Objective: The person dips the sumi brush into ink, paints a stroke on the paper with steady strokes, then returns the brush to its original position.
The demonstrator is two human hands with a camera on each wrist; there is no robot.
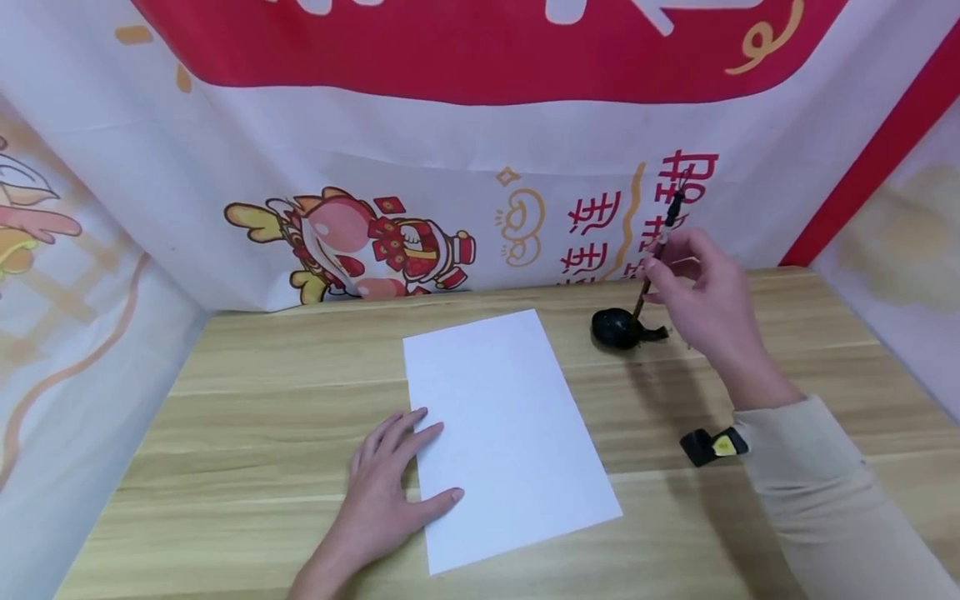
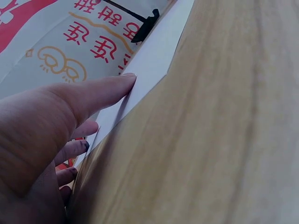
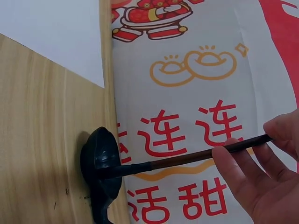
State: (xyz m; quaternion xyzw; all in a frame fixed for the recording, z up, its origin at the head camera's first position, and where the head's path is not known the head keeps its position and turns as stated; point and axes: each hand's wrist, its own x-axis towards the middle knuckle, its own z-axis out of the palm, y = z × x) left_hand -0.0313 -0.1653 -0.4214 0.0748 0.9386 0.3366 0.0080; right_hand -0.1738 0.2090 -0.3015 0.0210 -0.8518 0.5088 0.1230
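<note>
A blank white sheet of paper [image 1: 502,433] lies on the wooden table [image 1: 247,442]. My left hand [image 1: 390,492] lies flat on the sheet's left edge, fingers straight, thumb [image 2: 100,91] pressing the paper [image 2: 154,60]. My right hand [image 1: 701,292] pinches a dark-handled calligraphy brush [image 1: 660,250] held upright, its tip down in a small black ink dish [image 1: 618,327] at the back right of the table. In the right wrist view the brush [image 3: 196,156] runs from my fingers [image 3: 243,179] into the black ink dish [image 3: 100,163].
Printed red and white banner cloth [image 1: 480,167] walls in the table on the back and both sides. A small black object with a yellow patch [image 1: 712,446] sits by my right sleeve. Bare wood shows left of the paper and along the front.
</note>
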